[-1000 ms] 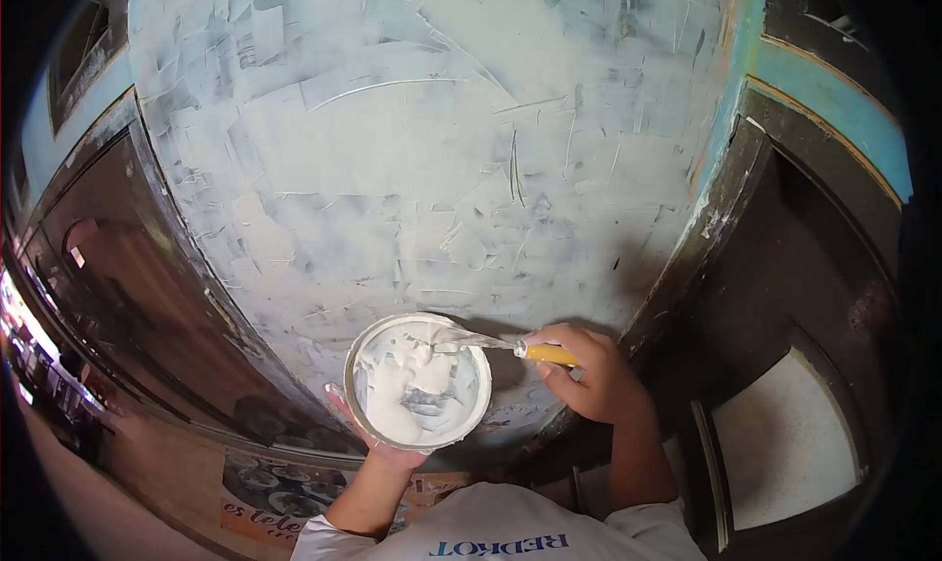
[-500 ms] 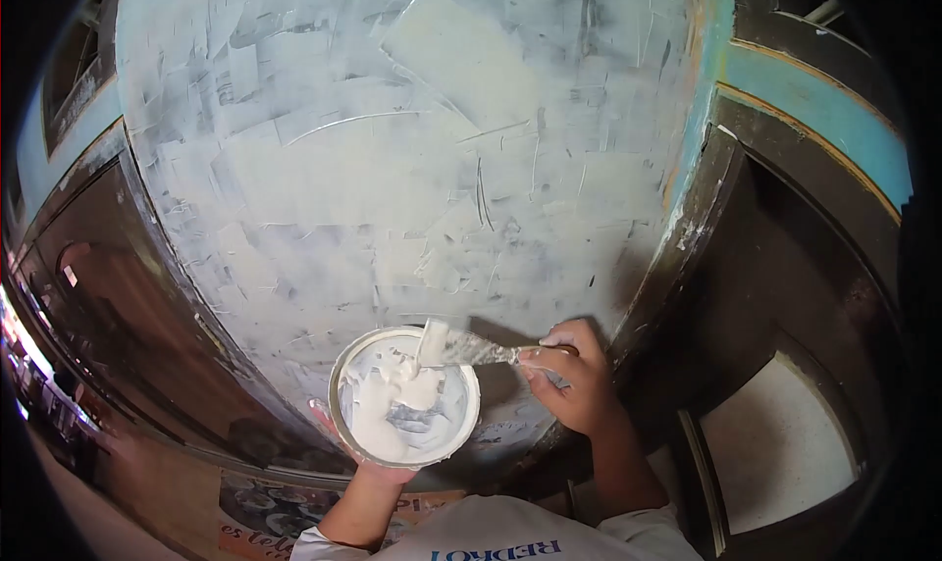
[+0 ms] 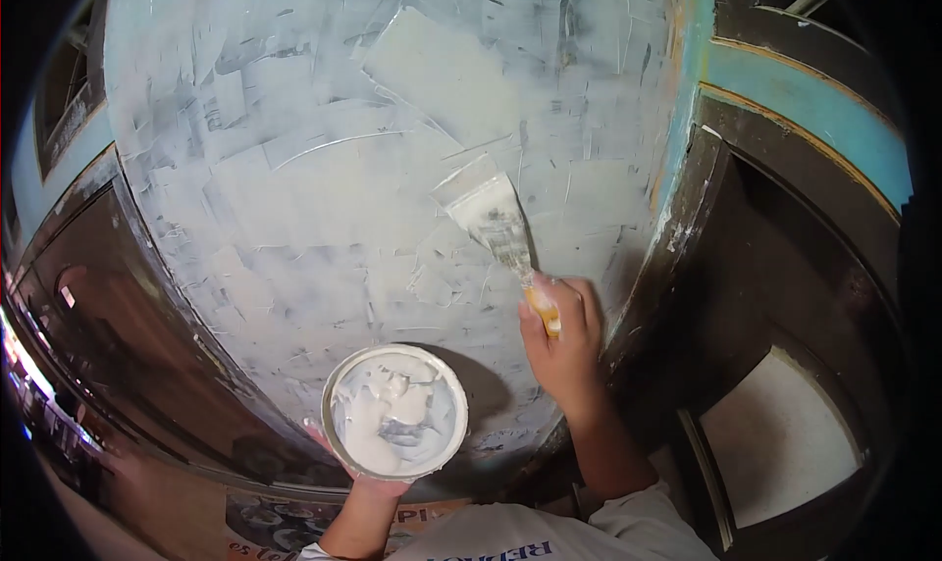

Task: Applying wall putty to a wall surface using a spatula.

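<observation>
My right hand point(image 3: 566, 335) is wrapped round the yellow handle of a putty knife point(image 3: 498, 223). Its wide blade, smeared with white putty, lies at the wall point(image 3: 334, 188), which carries patchy white and grey strokes. Whether the blade edge presses on the surface I cannot tell for sure. Lower down, my left hand point(image 3: 378, 484) holds up a round tub point(image 3: 461, 404) from beneath and the side, with most of its fingers hidden. White putty point(image 3: 378, 414) lies in a lump and smears inside the tub.
Dark wooden panelled doors flank the wall, one on the left point(image 3: 108, 306) and one on the right point(image 3: 775, 267). Turquoise trim point(image 3: 805, 90) runs beside the right frame. A pale board point(image 3: 785, 443) leans at the lower right. A printed sheet point(image 3: 265, 522) lies low at the left.
The putty knife has left the tub and gone up to the wall, its blade now pointing upward. My left hand and the tub have shifted slightly down and left.
</observation>
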`<state>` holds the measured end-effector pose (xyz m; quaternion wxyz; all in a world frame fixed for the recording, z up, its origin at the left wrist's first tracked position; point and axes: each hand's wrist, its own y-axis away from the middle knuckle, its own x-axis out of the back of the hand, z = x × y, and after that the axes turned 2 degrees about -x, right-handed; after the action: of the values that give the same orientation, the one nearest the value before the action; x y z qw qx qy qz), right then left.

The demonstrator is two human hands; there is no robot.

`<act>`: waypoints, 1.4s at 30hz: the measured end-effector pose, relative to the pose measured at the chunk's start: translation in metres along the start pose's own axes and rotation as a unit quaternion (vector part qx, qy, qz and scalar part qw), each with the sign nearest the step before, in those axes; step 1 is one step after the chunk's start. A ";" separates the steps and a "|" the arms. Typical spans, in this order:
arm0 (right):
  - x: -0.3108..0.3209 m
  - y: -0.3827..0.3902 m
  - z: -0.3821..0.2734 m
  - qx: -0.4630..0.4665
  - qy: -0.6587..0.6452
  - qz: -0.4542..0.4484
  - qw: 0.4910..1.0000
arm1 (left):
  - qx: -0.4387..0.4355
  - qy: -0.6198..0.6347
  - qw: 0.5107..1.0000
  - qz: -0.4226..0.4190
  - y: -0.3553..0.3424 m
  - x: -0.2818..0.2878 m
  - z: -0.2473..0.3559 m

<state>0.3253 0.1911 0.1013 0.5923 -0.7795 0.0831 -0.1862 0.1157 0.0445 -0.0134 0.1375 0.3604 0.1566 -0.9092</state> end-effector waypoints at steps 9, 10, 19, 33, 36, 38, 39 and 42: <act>-0.006 -0.010 -0.011 -0.008 -0.009 0.029 0.999 | 0.002 -0.069 0.998 0.001 0.002 0.014 0.006; -0.009 -0.018 -0.014 0.010 -0.006 0.032 0.999 | 0.002 -0.077 0.997 0.000 0.001 0.015 0.008; -0.024 0.085 0.012 -0.080 -0.018 0.036 0.996 | -0.012 -0.142 0.990 -0.017 0.006 0.023 0.015; -0.042 0.101 0.008 -0.082 0.001 0.090 0.993 | -0.031 -0.252 0.967 -0.023 0.018 0.053 0.024; -0.042 0.076 0.002 -0.135 -0.022 0.090 0.987 | -0.026 -0.275 0.961 -0.018 0.021 0.059 0.026; -0.039 0.057 -0.009 -0.132 -0.021 0.096 0.986 | -0.005 -0.237 0.971 -0.021 0.018 0.042 0.037; -0.040 0.054 -0.013 -0.135 -0.015 0.084 0.987 | 0.036 -0.071 0.997 0.018 0.018 0.035 0.039; -0.039 0.072 -0.011 -0.125 0.006 0.070 0.990 | 0.082 -0.002 0.997 0.012 0.013 0.065 0.035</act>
<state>0.2914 0.1742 0.0278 0.5009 -0.8387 0.1640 -0.1371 0.0539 0.0102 -0.0369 0.1184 0.3710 0.0766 -0.9179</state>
